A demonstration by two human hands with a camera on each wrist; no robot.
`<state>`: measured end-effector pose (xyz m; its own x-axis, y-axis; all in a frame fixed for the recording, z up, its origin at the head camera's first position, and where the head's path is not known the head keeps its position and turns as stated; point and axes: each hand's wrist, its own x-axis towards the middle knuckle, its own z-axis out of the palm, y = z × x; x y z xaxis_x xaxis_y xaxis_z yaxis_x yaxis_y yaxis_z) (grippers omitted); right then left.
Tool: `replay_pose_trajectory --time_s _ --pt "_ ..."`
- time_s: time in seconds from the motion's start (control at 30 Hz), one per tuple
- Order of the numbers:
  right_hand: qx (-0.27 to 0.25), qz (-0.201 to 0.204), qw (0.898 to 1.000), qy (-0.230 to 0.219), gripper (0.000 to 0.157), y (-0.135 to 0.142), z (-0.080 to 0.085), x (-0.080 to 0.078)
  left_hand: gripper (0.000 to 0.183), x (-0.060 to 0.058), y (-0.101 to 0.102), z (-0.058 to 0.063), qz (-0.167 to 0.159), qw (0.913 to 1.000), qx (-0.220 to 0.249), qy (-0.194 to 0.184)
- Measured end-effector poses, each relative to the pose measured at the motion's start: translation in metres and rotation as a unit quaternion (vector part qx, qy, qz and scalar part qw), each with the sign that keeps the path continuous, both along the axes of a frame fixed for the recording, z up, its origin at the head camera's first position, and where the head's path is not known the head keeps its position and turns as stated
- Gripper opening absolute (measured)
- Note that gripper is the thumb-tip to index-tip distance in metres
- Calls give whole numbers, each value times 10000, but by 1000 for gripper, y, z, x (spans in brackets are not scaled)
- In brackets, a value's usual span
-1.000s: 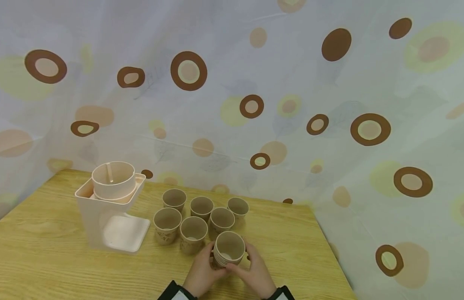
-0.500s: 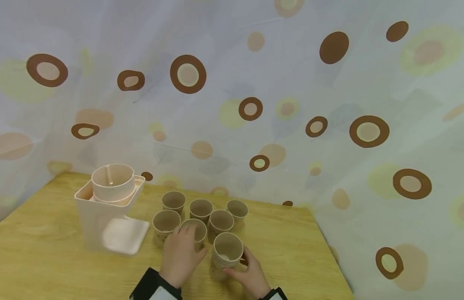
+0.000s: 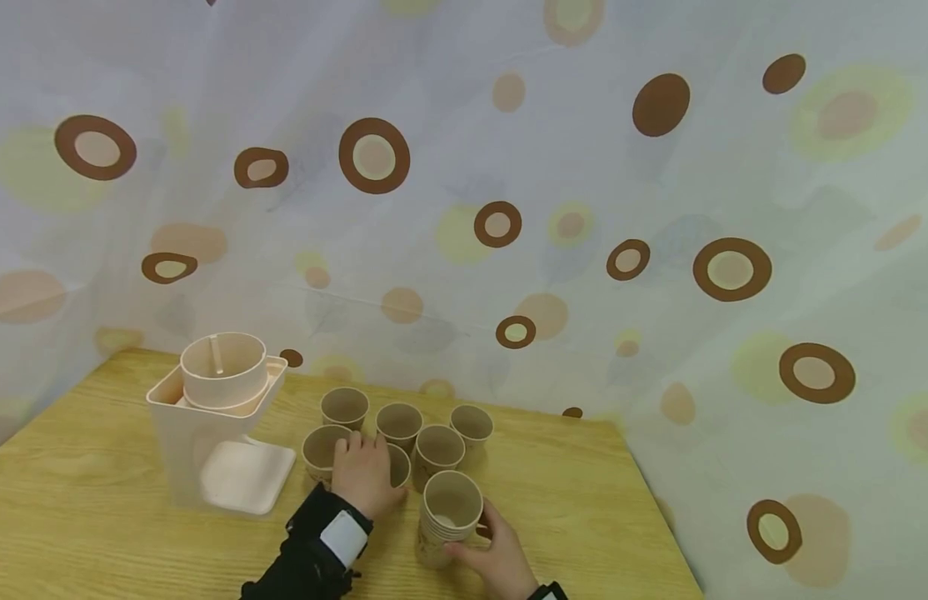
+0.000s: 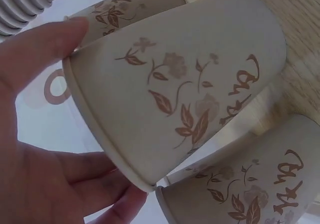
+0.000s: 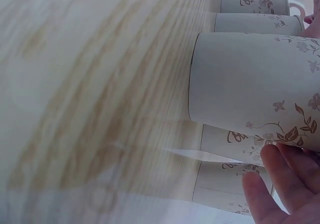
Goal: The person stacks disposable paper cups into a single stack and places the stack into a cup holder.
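Note:
My left hand (image 3: 362, 473) grips a paper cup (image 3: 400, 467) near its rim. In the left wrist view, thumb and fingers span the rim of this flower-printed cup (image 4: 190, 79). My right hand (image 3: 501, 557) holds a stack of nested paper cups (image 3: 434, 537) upright at the front right of the group, its rims layered at the top. The right wrist view shows the stack's pale side (image 5: 245, 79) with fingers (image 5: 285, 179) against it. A front-left cup (image 3: 321, 450) stands beside my left hand and is partly covered by it.
Several single cups stand behind, including a back-left cup (image 3: 345, 407), a right-hand cup (image 3: 471, 425) and a middle cup (image 3: 439, 450). Left of them is a white dispenser-like stand (image 3: 187, 442) with a round container (image 3: 224, 375) on top. A patterned sheet (image 3: 464, 167) hangs behind the wooden table (image 3: 97, 517).
My left hand has left the stack, moved left and taken hold of a single cup by its rim. My right hand stays on the stack. The view has tilted up slightly.

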<state>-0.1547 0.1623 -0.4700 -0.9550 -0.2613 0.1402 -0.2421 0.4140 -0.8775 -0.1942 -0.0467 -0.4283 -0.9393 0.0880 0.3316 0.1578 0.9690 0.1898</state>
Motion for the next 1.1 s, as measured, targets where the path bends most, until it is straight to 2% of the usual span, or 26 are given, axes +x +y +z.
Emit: replay_pose_trajectory --time_s 0.13,0.3,0.57,0.7,0.8,0.93,1.1 --pt "70 -43 9999 69 70 0 0 0 73 3 0 5 -80 9999 92 -9" --pt "90 -25 9999 134 70 0 -1 0 68 12 -5 21 -283 9973 683 -16" --pt "191 21 9997 156 70 -1 -1 -4 69 24 -11 63 -632 9857 1530 315" --pt "181 99 9997 115 70 -4 -1 -7 69 32 -5 87 -936 9756 1947 384" --pt "187 86 9998 58 69 -6 -1 -8 70 39 4 99 -1198 9668 2227 376" --pt "186 80 9998 12 65 -7 -1 -9 68 44 18 105 -1490 9607 2319 330" --pt "157 116 9996 -188 62 -7 1 -9 67 44 28 97 -1705 9589 2263 167"
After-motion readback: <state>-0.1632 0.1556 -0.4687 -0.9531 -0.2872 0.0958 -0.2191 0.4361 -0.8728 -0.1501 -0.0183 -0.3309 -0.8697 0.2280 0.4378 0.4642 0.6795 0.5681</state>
